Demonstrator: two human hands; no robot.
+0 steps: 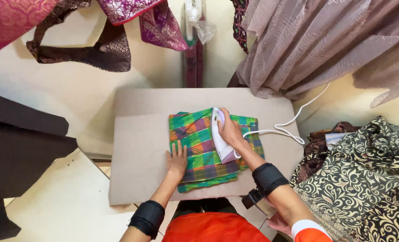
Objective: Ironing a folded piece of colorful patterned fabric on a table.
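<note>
From the head view, a padded grey tabletop (pixel 136 170) carries a folded checked cloth (pixel 199 148) in green, orange and purple, lying right of centre. The right hand (pixel 230 131) is closed around the handle of a white iron (pixel 221 136), which sits flat on the cloth with its nose pointing to the far side. The iron's white cord (pixel 280 130) trails off to the right and up toward the far right, behind a hanging beige curtain (pixel 325 45). The left hand (pixel 177 159) lies open, palm down and fingers spread, on the near left part of the cloth, pressing it flat just beside the iron but apart from it. Both forearms wear black bands. Judging from how things lie, the pressing is well along: the cloth is already folded into a neat stack with squared edges, and what is left looks like smoothing the top layer, since the iron covers only a middle strip. No container shows in this view; at the right a heap of dark patterned fabric (pixel 365 179) lies loose beside the tabletop, and more patterned cloths (pixel 119 31) hang at the far left.
</note>
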